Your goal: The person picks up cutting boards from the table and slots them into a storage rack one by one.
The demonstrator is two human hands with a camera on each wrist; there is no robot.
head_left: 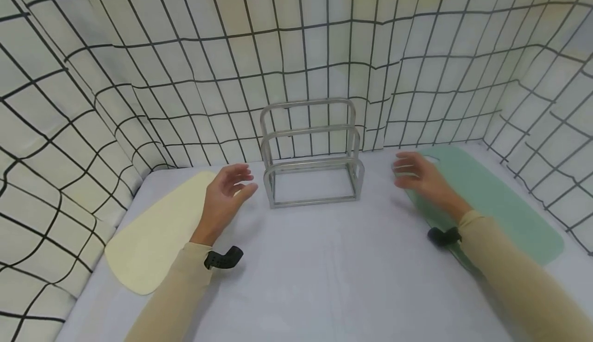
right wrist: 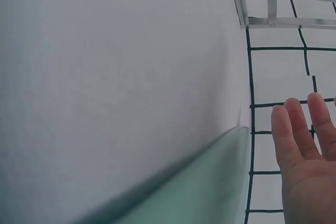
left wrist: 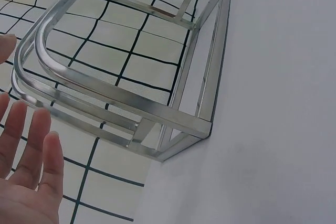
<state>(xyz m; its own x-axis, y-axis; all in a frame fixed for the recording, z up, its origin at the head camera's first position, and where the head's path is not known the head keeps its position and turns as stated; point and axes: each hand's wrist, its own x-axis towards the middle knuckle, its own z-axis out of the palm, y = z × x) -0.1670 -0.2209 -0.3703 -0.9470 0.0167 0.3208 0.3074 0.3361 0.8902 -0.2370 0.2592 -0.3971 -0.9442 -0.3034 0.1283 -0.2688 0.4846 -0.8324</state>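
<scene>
Metal rack (head_left: 312,165) is standing upright on the white table (head_left: 324,270), set between both hands, its long axis running left to right. Left hand (head_left: 224,192) is hovering nearer, just beside the rack's left end with a gap showing; right hand (head_left: 423,180) is hanging farther off the right end. Both are gripping nothing: fingers curving loosely, thumbs standing apart from them. Yellow board (head_left: 157,239) is lying flat on the left, its long axis slanting from near left to far right, far end reaching behind the left hand. Green board (head_left: 505,208) is slanting the opposite way, its far end lying by the right hand. Grid-lined wall (head_left: 222,48) is rising close behind the rack, limiting rearward room; more tabletop is stretching in front, toward the person.
</scene>
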